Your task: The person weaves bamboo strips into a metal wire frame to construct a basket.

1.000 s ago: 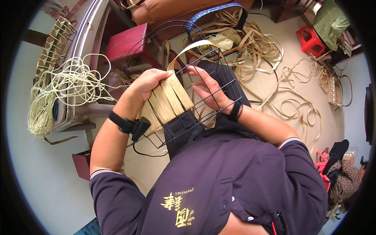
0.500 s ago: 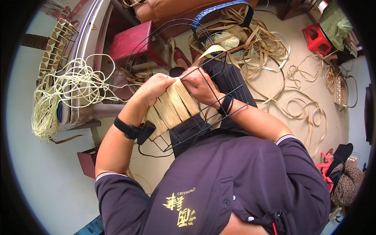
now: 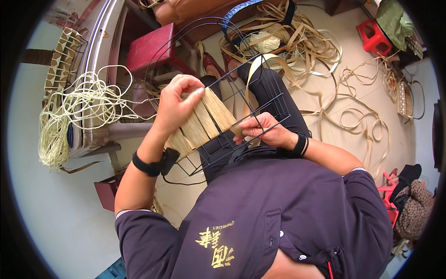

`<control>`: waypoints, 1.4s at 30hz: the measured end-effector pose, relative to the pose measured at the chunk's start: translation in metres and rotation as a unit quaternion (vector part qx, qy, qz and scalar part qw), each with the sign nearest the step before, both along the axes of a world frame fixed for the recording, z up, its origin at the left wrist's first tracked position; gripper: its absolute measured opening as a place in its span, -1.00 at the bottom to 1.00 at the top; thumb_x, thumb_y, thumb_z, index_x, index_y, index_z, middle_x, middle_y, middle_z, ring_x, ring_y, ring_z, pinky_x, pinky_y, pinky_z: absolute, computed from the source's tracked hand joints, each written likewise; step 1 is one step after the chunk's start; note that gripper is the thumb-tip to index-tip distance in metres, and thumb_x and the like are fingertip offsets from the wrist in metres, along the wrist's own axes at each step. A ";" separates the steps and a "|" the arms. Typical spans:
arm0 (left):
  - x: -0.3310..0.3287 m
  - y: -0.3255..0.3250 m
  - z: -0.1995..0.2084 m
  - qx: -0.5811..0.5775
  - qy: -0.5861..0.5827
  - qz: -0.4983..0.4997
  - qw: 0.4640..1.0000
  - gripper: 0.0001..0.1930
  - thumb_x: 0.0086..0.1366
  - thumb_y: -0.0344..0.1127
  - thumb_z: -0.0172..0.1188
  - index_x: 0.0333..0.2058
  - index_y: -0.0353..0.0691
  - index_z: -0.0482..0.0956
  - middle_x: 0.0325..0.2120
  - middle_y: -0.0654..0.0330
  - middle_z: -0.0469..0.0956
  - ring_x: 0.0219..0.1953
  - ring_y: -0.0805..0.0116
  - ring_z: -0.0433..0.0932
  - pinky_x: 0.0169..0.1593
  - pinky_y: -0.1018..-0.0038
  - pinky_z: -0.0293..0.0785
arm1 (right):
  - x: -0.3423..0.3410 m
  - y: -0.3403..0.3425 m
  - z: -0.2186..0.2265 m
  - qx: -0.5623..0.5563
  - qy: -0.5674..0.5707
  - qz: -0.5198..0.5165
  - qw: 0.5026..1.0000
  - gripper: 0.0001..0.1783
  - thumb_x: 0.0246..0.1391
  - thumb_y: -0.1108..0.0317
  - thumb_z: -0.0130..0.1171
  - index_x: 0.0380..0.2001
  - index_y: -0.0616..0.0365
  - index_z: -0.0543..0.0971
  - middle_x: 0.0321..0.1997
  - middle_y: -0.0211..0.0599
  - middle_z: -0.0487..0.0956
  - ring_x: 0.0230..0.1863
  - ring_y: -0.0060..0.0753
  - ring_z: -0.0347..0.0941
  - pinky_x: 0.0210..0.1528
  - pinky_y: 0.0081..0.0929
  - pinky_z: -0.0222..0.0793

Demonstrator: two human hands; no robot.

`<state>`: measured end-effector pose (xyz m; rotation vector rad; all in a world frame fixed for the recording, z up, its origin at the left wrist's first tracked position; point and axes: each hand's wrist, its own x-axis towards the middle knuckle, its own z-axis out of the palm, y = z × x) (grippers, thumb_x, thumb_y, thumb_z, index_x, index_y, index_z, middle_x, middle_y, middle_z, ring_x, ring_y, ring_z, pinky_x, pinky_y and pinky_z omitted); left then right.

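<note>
Over my lap lies a black wire basket frame (image 3: pixel 274 104), tilted, with a tall looped wire handle. Bands of flat straw-coloured strip (image 3: pixel 206 118) are wrapped side by side across one part of it, with narrow gaps between them. My left hand (image 3: pixel 176 104) is closed at the far edge of this wrapped part, thumb bent over the bands. At the near edge, my right hand (image 3: pixel 267 131) pinches the end band of strip between thumb and fingers, by the frame's lower wires. A loose length of the strip (image 3: pixel 269 58) arches over the frame's far right corner.
A bundle of pale cord (image 3: pixel 86 102) hangs off the table at left. A red stool (image 3: pixel 151 49) stands beyond the frame. Tan strips (image 3: pixel 302 39) heap on the floor around a blue handle (image 3: pixel 230 16), with more coils (image 3: pixel 362 116) at right. A red plastic stool (image 3: pixel 374 39) stands far right.
My right hand has moved from the far edge of the wrapped part to its near edge, drawing the strip along. The left hand has lifted slightly, fingers more curled.
</note>
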<state>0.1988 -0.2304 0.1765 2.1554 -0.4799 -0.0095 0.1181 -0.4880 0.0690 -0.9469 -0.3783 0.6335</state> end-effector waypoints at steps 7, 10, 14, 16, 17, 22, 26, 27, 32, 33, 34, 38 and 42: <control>-0.062 -0.053 0.032 0.210 -0.133 -0.171 0.953 -0.68 -0.09 -0.39 0.39 -0.29 -0.16 0.56 -0.21 0.15 0.47 -0.11 0.08 0.46 0.00 0.26 0.38 | 0.000 -0.004 0.001 0.030 0.056 0.015 0.998 -0.76 0.27 0.40 0.21 -0.12 0.39 0.64 -0.18 -0.19 0.67 -0.11 -0.30 0.65 0.02 -0.36 0.57; -0.074 -0.061 0.018 0.256 -0.184 -0.150 0.937 -0.65 -0.11 -0.36 0.40 -0.28 -0.18 0.55 -0.23 0.15 0.47 -0.13 0.09 0.46 0.00 0.27 0.38 | -0.001 -0.004 -0.003 0.046 0.076 0.016 0.996 -0.77 0.29 0.38 0.20 -0.12 0.34 0.63 -0.19 -0.26 0.67 -0.15 -0.41 0.63 0.02 -0.45 0.53; -0.080 -0.067 0.004 0.290 -0.272 -0.160 0.903 -0.72 -0.03 -0.35 0.37 -0.29 -0.11 0.55 -0.23 0.22 0.48 -0.22 0.19 0.46 -0.05 0.28 0.37 | 0.000 -0.012 -0.014 0.041 0.040 0.026 0.998 -0.80 0.22 0.44 0.26 -0.14 0.32 0.64 -0.22 -0.30 0.68 -0.14 -0.47 0.62 0.00 -0.49 0.52; -0.084 -0.074 0.004 0.302 -0.288 -0.154 0.896 -0.75 0.01 -0.34 0.33 -0.28 -0.09 0.55 -0.23 0.26 0.48 -0.22 0.24 0.48 -0.05 0.30 0.37 | -0.002 -0.014 -0.011 0.029 0.044 0.027 0.998 -0.82 0.19 0.48 0.27 -0.15 0.31 0.65 -0.22 -0.31 0.69 -0.14 -0.50 0.61 -0.01 -0.51 0.51; -0.085 -0.077 0.004 0.309 -0.291 -0.147 0.893 -0.77 0.03 -0.33 0.30 -0.28 -0.09 0.55 -0.23 0.26 0.48 -0.20 0.26 0.48 -0.05 0.31 0.37 | -0.002 -0.015 -0.007 0.004 0.037 0.013 0.999 -0.85 0.17 0.52 0.27 -0.19 0.31 0.66 -0.24 -0.33 0.69 -0.14 -0.53 0.60 -0.01 -0.52 0.51; -0.082 -0.084 0.007 0.370 -0.278 -0.137 0.876 -0.78 0.08 -0.28 0.21 -0.25 -0.09 0.58 -0.22 0.26 0.51 -0.16 0.32 0.53 -0.03 0.34 0.39 | -0.004 -0.018 -0.001 -0.029 0.018 -0.013 0.999 -0.91 0.13 0.57 0.27 -0.28 0.30 0.67 -0.31 -0.43 0.67 -0.22 -0.67 0.51 -0.08 -0.61 0.45; -0.083 -0.076 -0.003 0.343 -0.288 -0.153 0.881 -0.75 0.06 -0.29 0.20 -0.23 -0.10 0.61 -0.23 0.25 0.55 -0.19 0.30 0.57 -0.05 0.35 0.46 | -0.009 -0.033 -0.002 -0.073 0.005 0.012 0.997 -0.87 0.14 0.55 0.28 -0.23 0.30 0.66 -0.36 -0.50 0.65 -0.28 -0.74 0.45 -0.11 -0.62 0.42; -0.084 -0.074 -0.004 0.322 -0.295 -0.149 0.887 -0.73 0.06 -0.31 0.20 -0.21 -0.11 0.63 -0.24 0.24 0.57 -0.20 0.28 0.60 -0.07 0.35 0.50 | -0.011 -0.042 0.004 -0.127 -0.028 0.042 0.991 -0.79 0.16 0.52 0.27 -0.12 0.33 0.63 -0.23 -0.44 0.66 -0.16 -0.70 0.49 0.01 -0.59 0.43; -0.079 -0.067 -0.008 0.251 -0.322 -0.150 0.900 -0.66 0.04 -0.38 0.23 -0.14 -0.12 0.67 -0.32 0.24 0.63 -0.33 0.30 0.66 -0.22 0.40 0.61 | -0.018 -0.079 0.062 -0.307 -0.425 0.117 0.844 -0.38 -0.01 0.54 0.27 0.18 0.25 0.44 0.27 0.01 0.44 0.32 0.05 0.35 0.26 -0.24 0.42; -0.079 -0.067 -0.007 0.251 -0.320 -0.152 0.901 -0.66 0.04 -0.38 0.23 -0.14 -0.12 0.67 -0.32 0.24 0.63 -0.33 0.30 0.66 -0.22 0.40 0.61 | -0.004 -0.088 0.085 -0.306 -0.440 0.219 0.816 -0.46 0.01 0.53 0.25 0.13 0.23 0.48 0.18 -0.03 0.49 0.24 0.05 0.40 0.19 -0.22 0.45; -0.080 -0.066 -0.005 0.244 -0.312 -0.161 0.904 -0.66 0.04 -0.39 0.23 -0.14 -0.11 0.67 -0.34 0.25 0.63 -0.35 0.31 0.66 -0.26 0.42 0.61 | 0.015 -0.095 0.102 -0.298 -0.452 0.320 0.777 -0.53 0.02 0.52 0.23 0.07 0.21 0.52 0.09 -0.07 0.55 0.17 0.05 0.46 0.12 -0.20 0.49; -0.079 -0.068 0.000 0.240 -0.306 -0.177 0.904 -0.67 0.04 -0.40 0.25 -0.14 -0.10 0.66 -0.39 0.28 0.62 -0.39 0.34 0.66 -0.33 0.45 0.60 | 0.080 -0.051 0.137 -0.230 -0.643 -0.160 0.712 -0.75 0.09 0.43 0.17 -0.14 0.15 0.64 -0.20 -0.16 0.63 -0.14 0.02 0.57 -0.02 -0.14 0.52; -0.073 -0.070 0.018 0.256 -0.274 -0.188 0.908 -0.71 0.02 -0.40 0.29 -0.21 -0.10 0.67 -0.36 0.27 0.64 -0.38 0.30 0.66 -0.34 0.42 0.59 | 0.112 -0.008 0.109 -0.439 -0.512 -0.023 0.738 -0.74 0.11 0.42 0.15 -0.13 0.15 0.67 -0.27 -0.06 0.68 -0.17 0.04 0.62 -0.02 -0.13 0.51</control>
